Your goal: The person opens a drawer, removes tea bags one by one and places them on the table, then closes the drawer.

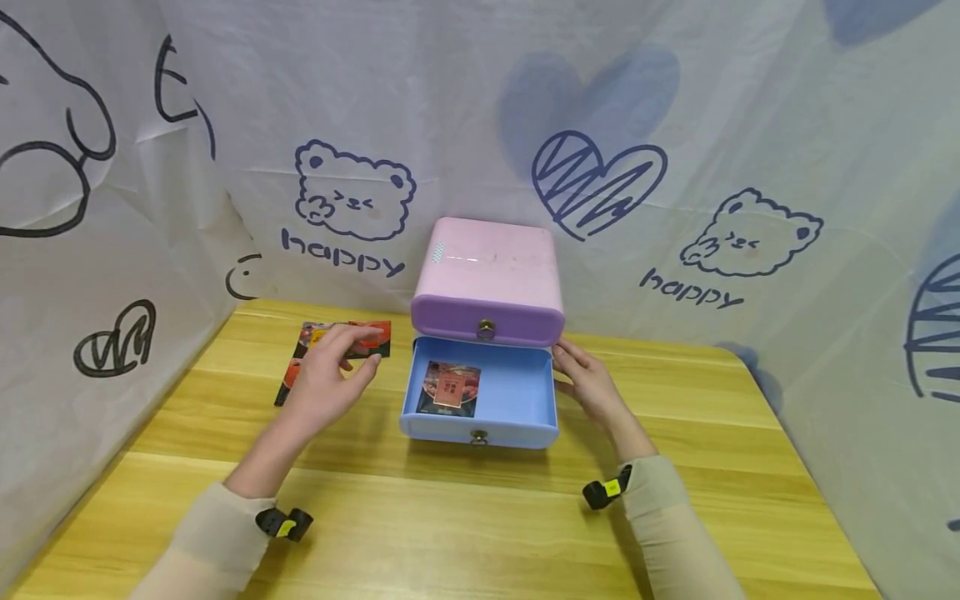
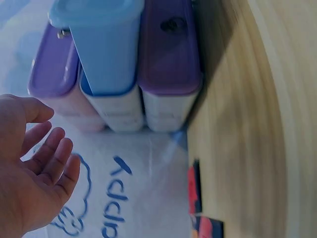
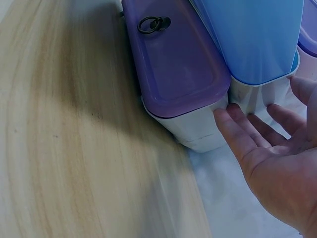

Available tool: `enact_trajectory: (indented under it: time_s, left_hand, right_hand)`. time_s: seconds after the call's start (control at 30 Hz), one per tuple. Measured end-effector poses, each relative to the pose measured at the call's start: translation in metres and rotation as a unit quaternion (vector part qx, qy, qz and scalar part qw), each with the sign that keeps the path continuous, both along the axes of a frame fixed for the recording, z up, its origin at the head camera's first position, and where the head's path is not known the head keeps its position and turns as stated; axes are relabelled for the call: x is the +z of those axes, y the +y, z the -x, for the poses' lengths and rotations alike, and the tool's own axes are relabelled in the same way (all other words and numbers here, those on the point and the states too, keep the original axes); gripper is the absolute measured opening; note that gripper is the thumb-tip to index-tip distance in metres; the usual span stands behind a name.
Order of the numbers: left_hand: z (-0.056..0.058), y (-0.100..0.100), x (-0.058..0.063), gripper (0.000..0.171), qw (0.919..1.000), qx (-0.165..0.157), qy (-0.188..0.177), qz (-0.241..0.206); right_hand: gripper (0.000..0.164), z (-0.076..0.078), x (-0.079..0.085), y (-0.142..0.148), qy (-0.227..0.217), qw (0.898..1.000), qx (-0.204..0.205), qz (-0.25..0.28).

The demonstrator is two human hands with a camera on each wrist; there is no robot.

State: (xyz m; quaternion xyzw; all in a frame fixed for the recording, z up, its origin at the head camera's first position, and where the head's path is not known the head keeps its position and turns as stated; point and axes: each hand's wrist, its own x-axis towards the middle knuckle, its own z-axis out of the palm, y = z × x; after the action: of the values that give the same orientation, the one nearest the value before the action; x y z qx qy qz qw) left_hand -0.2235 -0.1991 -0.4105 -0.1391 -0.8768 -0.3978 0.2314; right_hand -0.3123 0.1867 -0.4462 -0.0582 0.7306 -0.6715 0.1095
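While the right hand (image 1: 596,392), fingers relaxed, rests at the cabinet's (image 1: 495,267) three o'clock, the left hand (image 1: 324,379), empty and loosely spread, hangs over packets (image 1: 384,342) at the blue drawer's (image 1: 517,392) nine o'clock; to my eye, an edge pinch, cabinet braced, would lift one unbent.

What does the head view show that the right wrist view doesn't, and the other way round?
Only the head view shows the flat black-and-red packet in the open light-blue drawer, plus the left hand near more red-and-black packets. Only the right wrist view shows the bottom purple drawer front with its dark metal ring pull. Both show the right hand, the light-blue drawer and the wood-grain table.
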Motion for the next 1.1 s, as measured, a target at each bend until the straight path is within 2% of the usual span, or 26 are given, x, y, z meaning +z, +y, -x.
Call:
enact_trajectory:
  time_s: [0.27,0.47,0.6,0.8,0.93,1.1]
  left_hand:
    - [-0.003,0.026,0.011,0.035,0.997,-0.062,0.017,0.043]
    - [-0.002,0.042,0.017,0.033,0.9914,-0.087,0.01,0.098]
    - [0.001,0.049,0.02,0.033,0.9843,-0.101,0.02,0.143]
    - [0.009,0.056,0.026,0.027,0.9652,-0.152,0.035,0.21]
    - [0.012,0.059,0.03,0.031,0.9498,-0.178,0.016,0.257]
    - [0.016,0.064,0.036,0.036,0.9279,-0.204,-0.025,0.311]
  right_hand:
    - [0.058,-0.001,0.001,0.0,-0.002,1.0,0.0,0.002]
    - [0.058,-0.001,0.001,0.0,0.0,1.0,0.003,0.004]
    - [0.058,-0.001,0.001,-0.001,0.005,1.0,0.002,0.004]
    - [0.058,-0.001,0.002,-0.001,0.005,1.0,0.001,0.004]
    - [0.058,-0.002,0.003,-0.002,0.005,1.0,0.001,0.002]
    - [0.057,-0.001,0.001,-0.001,0.004,1.0,-0.001,0.003]
